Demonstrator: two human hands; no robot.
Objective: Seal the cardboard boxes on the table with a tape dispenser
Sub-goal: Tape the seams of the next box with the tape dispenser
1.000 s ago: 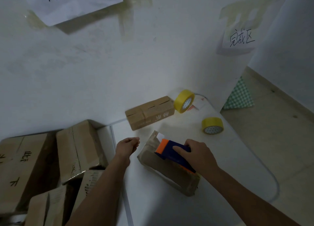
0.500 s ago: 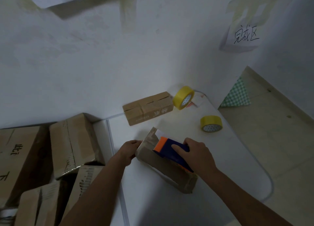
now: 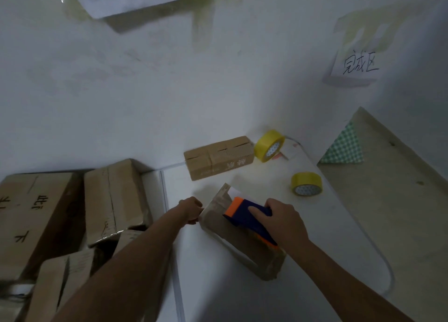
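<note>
A long brown cardboard box (image 3: 232, 239) lies slanted on the white table (image 3: 315, 249). A blue and orange tape dispenser (image 3: 244, 216) rests on top of the box, and my right hand (image 3: 281, 221) grips its handle, forefinger stretched along the blue body. My left hand (image 3: 191, 210) holds the box's far left end with curled fingers. A second box (image 3: 218, 158), with tape across it, lies by the wall.
Two yellow tape rolls: one roll (image 3: 269, 145) leans on the wall, another roll (image 3: 306, 183) lies flat near the table's right edge. Several cardboard boxes (image 3: 114, 198) are piled to the left. A paper sign (image 3: 358, 65) hangs on the wall; floor lies to the right.
My left hand has moved right from beside the box and taken hold of its end. My right hand and the dispenser stay at the same spot on the box.
</note>
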